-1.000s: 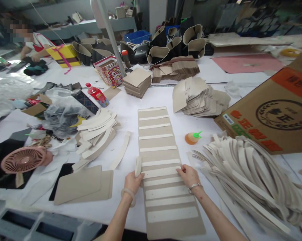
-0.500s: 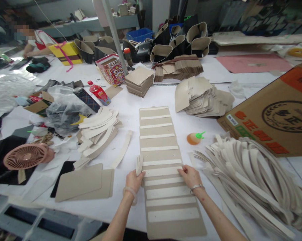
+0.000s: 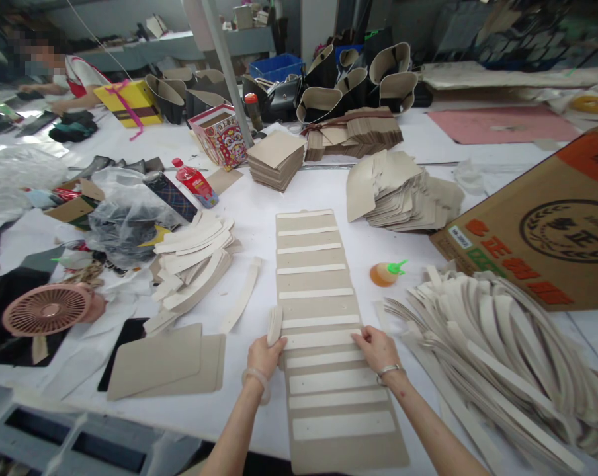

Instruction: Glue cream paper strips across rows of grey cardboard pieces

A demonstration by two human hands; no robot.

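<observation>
Overlapping beige panels (image 3: 348,456) run up the table in a column, each bearing a white strip. My left hand (image 3: 266,357) is closed around a small bundle of pale strips (image 3: 275,325), its thumb and finger at the left end of one white strip (image 3: 321,340). At that strip's right end, my right hand (image 3: 376,347) pinches the end between thumb and finger. Two loose beige panels (image 3: 155,360) lie left of my left hand. To the right of my right hand is a large heap of long pale strips (image 3: 507,357).
A glue bottle (image 3: 385,273) with a green tip stands right of the column. Curved strips (image 3: 194,264), a pink fan (image 3: 51,309) and a red bottle (image 3: 196,182) are at left. A large carton (image 3: 542,231) leans in at right. A person (image 3: 78,86) works far left.
My hands and the strip between them have hardly moved. At the far left, the other person's arm has shifted, reaching further left.
</observation>
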